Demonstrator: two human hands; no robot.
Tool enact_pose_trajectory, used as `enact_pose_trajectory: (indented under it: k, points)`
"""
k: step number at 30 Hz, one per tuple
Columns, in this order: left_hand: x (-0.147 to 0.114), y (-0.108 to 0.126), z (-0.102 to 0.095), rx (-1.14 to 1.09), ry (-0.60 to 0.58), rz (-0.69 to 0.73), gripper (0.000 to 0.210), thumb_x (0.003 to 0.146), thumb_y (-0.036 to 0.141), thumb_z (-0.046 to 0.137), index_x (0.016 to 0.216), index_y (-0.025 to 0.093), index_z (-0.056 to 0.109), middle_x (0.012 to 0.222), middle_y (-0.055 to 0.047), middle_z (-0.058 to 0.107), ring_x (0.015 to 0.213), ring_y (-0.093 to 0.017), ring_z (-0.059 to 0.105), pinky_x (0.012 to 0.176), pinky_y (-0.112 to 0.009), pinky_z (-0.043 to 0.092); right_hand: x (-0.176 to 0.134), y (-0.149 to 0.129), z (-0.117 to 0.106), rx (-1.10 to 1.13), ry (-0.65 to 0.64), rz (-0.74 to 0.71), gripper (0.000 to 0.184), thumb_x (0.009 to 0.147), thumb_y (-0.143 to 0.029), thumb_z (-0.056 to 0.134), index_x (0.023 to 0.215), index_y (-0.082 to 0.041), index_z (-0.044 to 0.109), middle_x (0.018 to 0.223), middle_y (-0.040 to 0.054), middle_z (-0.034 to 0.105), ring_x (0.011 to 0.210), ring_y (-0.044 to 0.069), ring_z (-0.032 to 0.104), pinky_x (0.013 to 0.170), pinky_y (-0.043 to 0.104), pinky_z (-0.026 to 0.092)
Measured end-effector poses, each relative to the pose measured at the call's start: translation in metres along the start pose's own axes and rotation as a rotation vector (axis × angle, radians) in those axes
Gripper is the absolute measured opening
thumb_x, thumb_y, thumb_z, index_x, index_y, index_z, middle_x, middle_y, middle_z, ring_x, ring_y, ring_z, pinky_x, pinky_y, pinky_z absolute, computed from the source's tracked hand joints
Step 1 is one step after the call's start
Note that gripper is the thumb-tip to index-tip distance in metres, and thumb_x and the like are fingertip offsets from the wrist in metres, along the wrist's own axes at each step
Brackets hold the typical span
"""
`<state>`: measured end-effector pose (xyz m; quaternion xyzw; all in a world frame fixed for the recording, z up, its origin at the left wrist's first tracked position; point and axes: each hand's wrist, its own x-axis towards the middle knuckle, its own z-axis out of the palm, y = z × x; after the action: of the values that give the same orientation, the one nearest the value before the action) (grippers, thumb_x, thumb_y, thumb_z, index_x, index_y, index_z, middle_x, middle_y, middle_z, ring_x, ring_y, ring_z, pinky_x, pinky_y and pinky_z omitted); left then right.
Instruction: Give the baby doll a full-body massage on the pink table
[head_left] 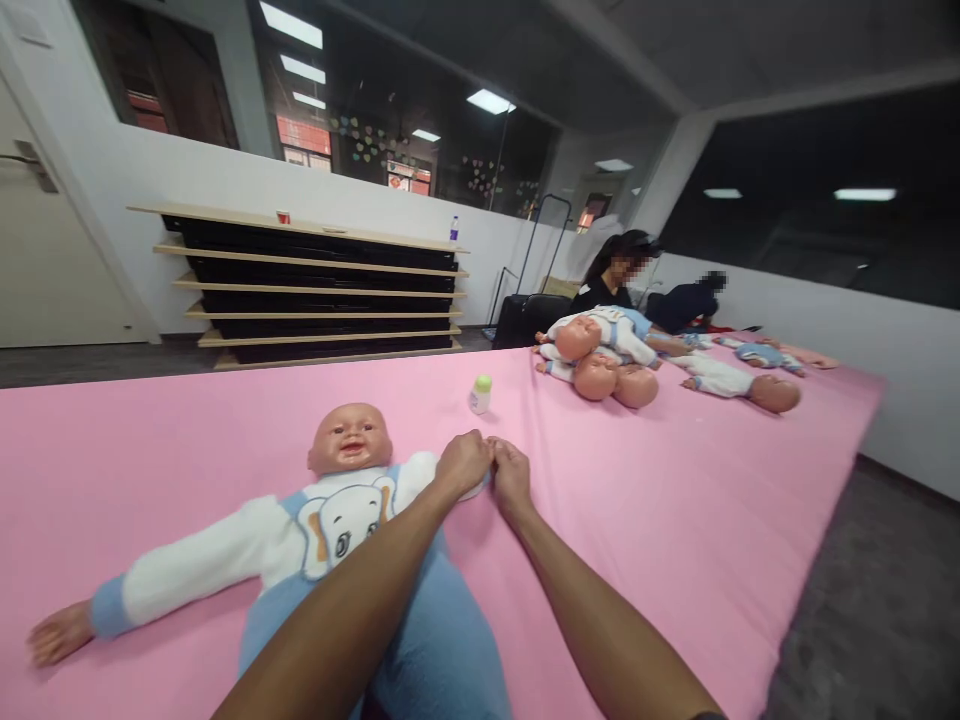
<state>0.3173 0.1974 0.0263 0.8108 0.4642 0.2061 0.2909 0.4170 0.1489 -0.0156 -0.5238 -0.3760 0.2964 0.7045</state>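
Observation:
A baby doll (352, 440) in a white and blue outfit with a bear on its chest lies face up on the pink table cover (645, 520). One doll arm stretches out to the left, its hand bare beyond a blue cuff. My left hand (465, 464) is closed around the end of the doll's other sleeve. Close against it, my right hand (511, 474) is closed too, fingers pinched at the doll's hand, which my own fingers mostly hide. Just beyond my hands stands a small white bottle with a green cap (481, 394).
Several more dolls (600, 372) are piled at the back right, and another doll (742, 384) lies beside them. Two people (619, 275) sit behind the table's far side. Stacked boards (322, 280) stand along the wall. The table's right edge slants away.

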Motion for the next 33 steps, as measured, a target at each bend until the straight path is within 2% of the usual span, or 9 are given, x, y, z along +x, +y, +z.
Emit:
enact_pose_trajectory:
  k: [5, 10, 15, 19, 22, 26, 30, 33]
  points:
    - [0.004, -0.001, -0.001, -0.017, -0.001, -0.008, 0.033, 0.094, 0.037, 0.037, 0.085, 0.017, 0.062, 0.091, -0.010, 0.069, 0.084, -0.020, 0.063, 0.069, -0.027, 0.040, 0.001, 0.001, 0.000, -0.072, 0.016, 0.053, 0.033, 0.080, -0.047, 0.060, 0.084, -0.016, 0.067, 0.066, 0.0012, 0.061, 0.060, 0.013, 0.049, 0.059, 0.026, 0.041]
    - [0.001, 0.000, -0.001, -0.041, 0.027, 0.002, 0.030, 0.092, 0.037, 0.040, 0.082, 0.018, 0.061, 0.086, -0.008, 0.069, 0.079, -0.019, 0.062, 0.066, -0.026, 0.039, -0.002, -0.004, 0.002, -0.121, 0.051, -0.023, 0.036, 0.083, -0.050, 0.055, 0.076, -0.016, 0.065, 0.069, 0.0030, 0.063, 0.064, 0.015, 0.052, 0.062, 0.027, 0.042]
    - [0.002, 0.000, -0.002, -0.050, 0.040, 0.005, 0.028, 0.092, 0.035, 0.040, 0.081, 0.018, 0.060, 0.086, -0.009, 0.068, 0.079, -0.019, 0.061, 0.067, -0.026, 0.038, -0.002, -0.005, 0.002, -0.092, -0.008, -0.024, 0.028, 0.081, -0.045, 0.060, 0.087, -0.018, 0.066, 0.082, 0.0037, 0.067, 0.074, 0.017, 0.057, 0.069, 0.028, 0.045]
    - [0.001, 0.000, -0.003, -0.036, 0.025, 0.019, 0.035, 0.094, 0.038, 0.036, 0.078, 0.018, 0.060, 0.085, -0.009, 0.068, 0.079, -0.019, 0.061, 0.068, -0.027, 0.038, 0.002, 0.001, 0.000, -0.136, 0.031, 0.001, 0.029, 0.081, -0.045, 0.058, 0.077, -0.017, 0.064, 0.071, 0.0022, 0.063, 0.066, 0.016, 0.053, 0.064, 0.027, 0.043]
    - [-0.001, 0.001, -0.003, -0.032, 0.010, 0.015, 0.028, 0.091, 0.038, 0.042, 0.081, 0.019, 0.059, 0.085, -0.008, 0.068, 0.077, -0.019, 0.061, 0.064, -0.026, 0.038, 0.003, 0.005, 0.000, -0.128, 0.052, -0.008, 0.036, 0.083, -0.050, 0.056, 0.070, -0.017, 0.061, 0.067, 0.0013, 0.061, 0.063, 0.015, 0.051, 0.061, 0.026, 0.041]
    - [-0.005, 0.003, -0.004, -0.028, -0.008, 0.054, 0.023, 0.088, 0.038, 0.048, 0.087, 0.018, 0.058, 0.088, -0.008, 0.068, 0.080, -0.020, 0.062, 0.067, -0.027, 0.040, 0.002, 0.004, -0.001, -0.071, 0.055, -0.017, 0.038, 0.084, -0.053, 0.054, 0.073, -0.017, 0.061, 0.072, 0.0020, 0.062, 0.070, 0.016, 0.054, 0.066, 0.027, 0.043]
    - [-0.009, 0.004, -0.009, -0.018, -0.036, 0.128, 0.016, 0.084, 0.030, 0.050, 0.090, 0.017, 0.056, 0.094, -0.010, 0.068, 0.085, -0.020, 0.063, 0.068, -0.026, 0.041, 0.001, -0.002, -0.001, 0.013, -0.012, 0.018, 0.033, 0.077, -0.049, 0.066, 0.082, -0.017, 0.066, 0.077, 0.0028, 0.065, 0.073, 0.017, 0.057, 0.071, 0.028, 0.045]
    - [-0.011, 0.005, -0.012, 0.009, -0.084, 0.129, 0.017, 0.080, 0.027, 0.054, 0.093, 0.017, 0.056, 0.096, -0.010, 0.068, 0.086, -0.021, 0.063, 0.068, -0.026, 0.041, 0.003, -0.003, -0.002, 0.031, -0.025, 0.052, 0.032, 0.072, -0.047, 0.071, 0.080, -0.016, 0.067, 0.072, 0.0022, 0.064, 0.068, 0.016, 0.056, 0.067, 0.028, 0.044]
